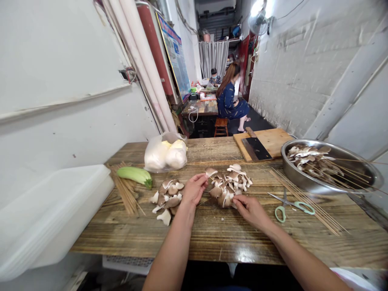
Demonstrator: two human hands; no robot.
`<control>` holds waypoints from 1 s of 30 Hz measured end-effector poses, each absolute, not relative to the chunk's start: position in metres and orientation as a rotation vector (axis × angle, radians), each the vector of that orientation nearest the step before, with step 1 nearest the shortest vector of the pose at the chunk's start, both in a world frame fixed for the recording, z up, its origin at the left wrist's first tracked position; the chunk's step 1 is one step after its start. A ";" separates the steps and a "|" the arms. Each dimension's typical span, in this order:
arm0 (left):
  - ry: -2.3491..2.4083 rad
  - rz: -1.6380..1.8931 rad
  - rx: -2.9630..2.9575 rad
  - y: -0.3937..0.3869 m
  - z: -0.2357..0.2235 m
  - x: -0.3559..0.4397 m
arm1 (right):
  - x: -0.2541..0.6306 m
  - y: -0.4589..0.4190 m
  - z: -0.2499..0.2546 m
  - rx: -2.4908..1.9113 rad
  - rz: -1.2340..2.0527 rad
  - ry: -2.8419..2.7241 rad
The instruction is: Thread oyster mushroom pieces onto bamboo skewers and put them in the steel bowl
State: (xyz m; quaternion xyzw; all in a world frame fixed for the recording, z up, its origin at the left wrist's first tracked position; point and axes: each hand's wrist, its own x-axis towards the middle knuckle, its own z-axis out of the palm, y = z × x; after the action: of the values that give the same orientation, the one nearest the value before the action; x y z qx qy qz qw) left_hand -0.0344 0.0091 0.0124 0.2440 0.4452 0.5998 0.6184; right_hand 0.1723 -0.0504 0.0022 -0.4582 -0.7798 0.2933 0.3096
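Mushrooms lie in a loose heap [226,192] between the two hands, on the plank table [209,238]. At the near-left side of the heap, the left hand [195,189] has its thumb and fingertips pressed together on a brown mushroom piece [211,171] (whether a skewer sits in that grip is too small to tell). At the near-right edge of the heap, the right hand [247,208] has thumb and forefinger clamped on a pale mushroom stem.

A second pile of mushrooms [173,201] sits left of the heap, near the left forearm. Farther left of the heap are a green gourd [131,173] and a bundle of thin sticks [125,196], just beside each other. Beyond the heap to the left stands a plastic bag [156,157] of pale lumps; beyond it to the right, a cleaver [257,148] rests on a cutting board [275,139].

Right of the heap, open scissors [292,203] lie beside long skewers [324,218]. Farther right of the heap, a steel bowl [375,173] holds skewered mushrooms [309,159]. Well beyond the heap, a person in dark blue [226,101] sits on a stool [221,122].
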 end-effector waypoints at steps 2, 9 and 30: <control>1.058 1.399 0.609 0.008 0.012 -0.033 | 0.173 -0.050 0.001 -1.212 0.777 -2.062; 1.120 1.409 0.758 0.006 0.013 -0.031 | 0.174 -0.050 0.001 -1.214 0.790 -2.054; 1.139 1.533 0.792 0.005 0.014 -0.024 | 0.172 -0.050 0.000 -1.151 0.880 -1.957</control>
State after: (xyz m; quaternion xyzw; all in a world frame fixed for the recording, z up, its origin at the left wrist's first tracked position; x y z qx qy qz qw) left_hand -0.0243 0.0054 0.0143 0.3293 0.4732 0.6370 0.5118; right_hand 0.1719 -0.0496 -0.0003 -0.4434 -0.7540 0.3391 0.3462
